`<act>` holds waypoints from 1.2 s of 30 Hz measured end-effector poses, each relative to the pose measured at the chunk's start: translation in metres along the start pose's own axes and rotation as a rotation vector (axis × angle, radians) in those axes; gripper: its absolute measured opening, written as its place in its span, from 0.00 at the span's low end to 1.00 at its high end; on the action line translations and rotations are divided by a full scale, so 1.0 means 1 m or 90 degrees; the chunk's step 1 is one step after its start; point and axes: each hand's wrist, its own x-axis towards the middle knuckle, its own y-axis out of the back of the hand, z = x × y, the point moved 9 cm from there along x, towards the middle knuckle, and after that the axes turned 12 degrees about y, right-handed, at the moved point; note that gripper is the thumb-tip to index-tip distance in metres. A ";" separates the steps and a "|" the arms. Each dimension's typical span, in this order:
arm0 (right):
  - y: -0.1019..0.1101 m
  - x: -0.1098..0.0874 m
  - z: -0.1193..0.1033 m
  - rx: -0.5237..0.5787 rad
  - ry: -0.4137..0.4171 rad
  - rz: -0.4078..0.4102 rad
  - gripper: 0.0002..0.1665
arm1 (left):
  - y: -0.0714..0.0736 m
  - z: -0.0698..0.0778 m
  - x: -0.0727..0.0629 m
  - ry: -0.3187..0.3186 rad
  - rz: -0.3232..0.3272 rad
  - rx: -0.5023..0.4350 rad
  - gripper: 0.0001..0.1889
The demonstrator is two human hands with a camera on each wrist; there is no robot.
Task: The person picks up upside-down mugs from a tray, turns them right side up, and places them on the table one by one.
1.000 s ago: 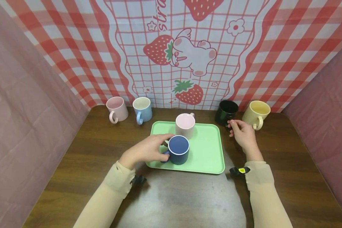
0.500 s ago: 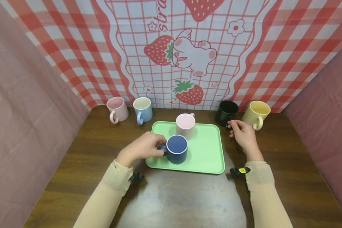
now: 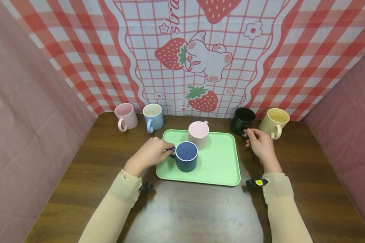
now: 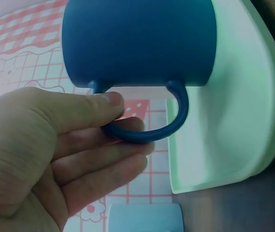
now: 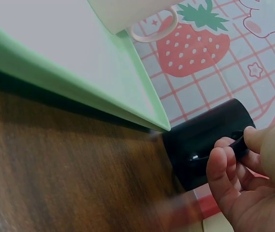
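Observation:
A dark blue mug (image 3: 186, 162) is upright at the left part of the green tray (image 3: 219, 162); whether its base touches the tray I cannot tell. My left hand (image 3: 150, 153) pinches its handle (image 4: 180, 106) between thumb and fingers, as the left wrist view shows. Behind it on the tray stands a pale pink mug (image 3: 198, 136), its handle turned to the back right. My right hand (image 3: 260, 145) pinches the handle of a black mug (image 3: 241, 122), which stands on the table beyond the tray's right back corner. In the right wrist view, fingers partly hide the black mug's handle.
Right of the black mug stands a yellow mug (image 3: 273, 123), close to my right hand. A pink mug (image 3: 127, 118) and a light blue mug (image 3: 153, 118) stand at the back left of the wooden table (image 3: 88, 179). A checked cloth (image 3: 109, 60) hangs behind.
My left hand has closed its loose fingers onto the blue mug's handle, and that mug has shifted slightly left and back. My right hand and the black mug have stayed still.

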 end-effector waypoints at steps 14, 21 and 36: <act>-0.003 0.001 -0.001 0.010 -0.004 -0.004 0.27 | 0.006 0.011 -0.004 -0.067 0.084 0.022 0.05; -0.003 0.001 -0.001 0.003 -0.002 -0.007 0.27 | 0.011 0.018 -0.008 -0.116 0.127 0.021 0.08; -0.001 0.000 0.000 0.008 0.003 -0.007 0.27 | 0.031 0.018 -0.008 -0.073 0.257 -0.125 0.15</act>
